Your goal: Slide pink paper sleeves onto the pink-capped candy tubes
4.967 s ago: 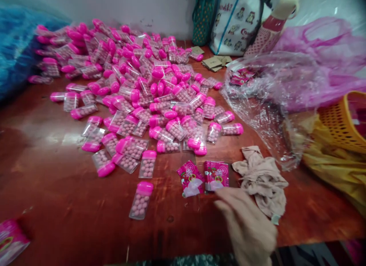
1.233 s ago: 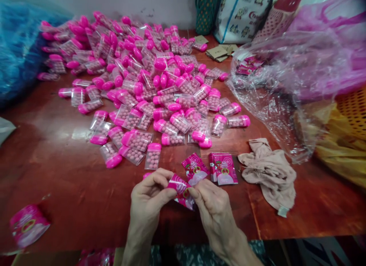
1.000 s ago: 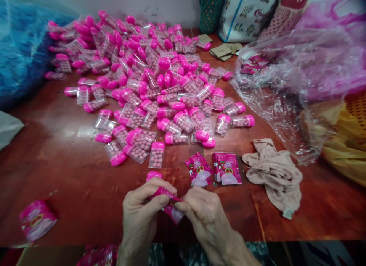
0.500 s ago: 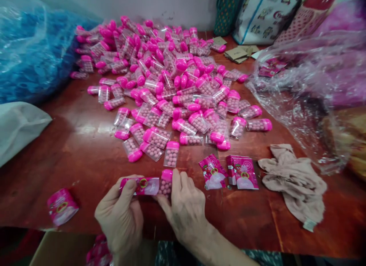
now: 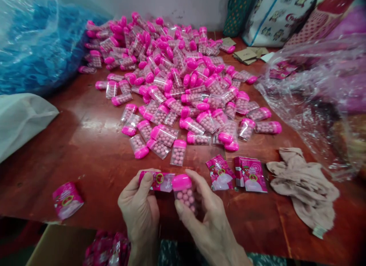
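Near the table's front edge, my left hand (image 5: pixel 139 207) pinches a printed magenta sleeve (image 5: pixel 165 182) between thumb and fingers. The sleeve lies sideways, its free end pointing right. My right hand (image 5: pixel 212 214) grips a small clear container (image 5: pixel 183 189) with a bright pink cap and pink balls inside. The container stands roughly upright just right of the sleeve's end; whether the two touch I cannot tell. Further back is a large pile of similar containers (image 5: pixel 171 79). Flat printed sleeves (image 5: pixel 219 172) and a stack of them (image 5: pixel 253 175) lie right of my right hand.
A sleeve-wrapped piece (image 5: pixel 68 200) lies at the left front edge. Below it, an open cardboard box (image 5: pixel 61 245) holds magenta wrapped pieces (image 5: pixel 110 249). A beige cloth (image 5: pixel 304 186) and clear plastic bag (image 5: pixel 314 105) lie right; a bag of blue pieces (image 5: pixel 42 48) stands left.
My right hand has turned the container so its front and balls show more, with the thumb now across its lower front. The whole view has shifted slightly.
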A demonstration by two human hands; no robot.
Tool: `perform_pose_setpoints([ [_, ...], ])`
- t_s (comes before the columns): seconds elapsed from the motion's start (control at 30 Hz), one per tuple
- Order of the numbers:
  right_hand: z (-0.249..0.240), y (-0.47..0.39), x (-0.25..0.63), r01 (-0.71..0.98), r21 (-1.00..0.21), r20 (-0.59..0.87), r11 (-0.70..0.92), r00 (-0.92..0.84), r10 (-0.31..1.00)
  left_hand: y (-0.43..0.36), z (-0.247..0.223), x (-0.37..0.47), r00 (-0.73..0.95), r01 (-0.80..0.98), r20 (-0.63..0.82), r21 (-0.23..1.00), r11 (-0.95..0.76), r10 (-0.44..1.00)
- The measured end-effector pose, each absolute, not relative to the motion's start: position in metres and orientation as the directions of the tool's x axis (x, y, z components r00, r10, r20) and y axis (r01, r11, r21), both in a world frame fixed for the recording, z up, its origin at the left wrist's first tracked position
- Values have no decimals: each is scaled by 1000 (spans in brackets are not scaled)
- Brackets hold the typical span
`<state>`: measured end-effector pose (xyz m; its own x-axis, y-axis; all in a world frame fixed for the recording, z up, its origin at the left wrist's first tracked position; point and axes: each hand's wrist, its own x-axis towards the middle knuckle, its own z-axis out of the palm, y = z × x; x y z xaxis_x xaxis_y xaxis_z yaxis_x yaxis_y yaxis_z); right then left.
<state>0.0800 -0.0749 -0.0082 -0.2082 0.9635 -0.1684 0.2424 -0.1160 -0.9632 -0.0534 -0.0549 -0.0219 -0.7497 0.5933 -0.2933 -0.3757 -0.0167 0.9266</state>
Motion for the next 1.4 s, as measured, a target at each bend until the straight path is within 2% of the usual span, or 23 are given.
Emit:
perform_pose_setpoints([
  [0.1, -10, -77, 78, 289, -957, -87, -34, -170, 982, -55, -20, -49, -741, -385, -297, 923, -18, 603],
  [0.2, -13, -77, 78, 304, -953, -48, -5, -135, 990, -55, -20, -46, -676, -379, -300, 925, 32, 673],
  [0.33, -10, -72, 82, 222, -967, -153, -124, -121, 981, -54, -21, -42, -550, -357, -300, 928, 106, 779],
  [0.5, -1, -65, 98, 75, -938, -344, -338, -315, 885, -52, -20, -41, -462, -380, -337, 911, 160, 820],
  [0.73, -3, -65, 107, -54, -893, -390, -448, -407, 826, -48, -20, -35, -401, -376, -287, 917, 129, 870],
  [0.87, -3, -61, 107, -58, -910, -365, -411, -364, 857, -47, -17, -29, -479, -412, -274, 909, 62, 834],
  [0.93, -2, -59, 106, -27, -925, -349, -378, -325, 879, -50, -15, -26, -489, -454, -311, 888, 67, 815],
  [1.13, -3, -56, 103, 23, -955, -292, -296, -251, 923, -61, -9, -11, -200, -599, -522, 735, 318, 829],
  [1.2, -4, -56, 103, 54, -954, -300, -295, -213, 930, -61, -8, -8, -162, -615, -570, 697, 369, 806],
  [1.3, -6, -56, 103, 144, -960, -262, -241, -147, 954, -58, -9, -8, -133, -627, -590, 672, 393, 797],
  [1.4, -8, -57, 105, 263, -961, -124, -84, -143, 982, -55, -12, -11, -45, -646, -567, 645, 409, 822],
])
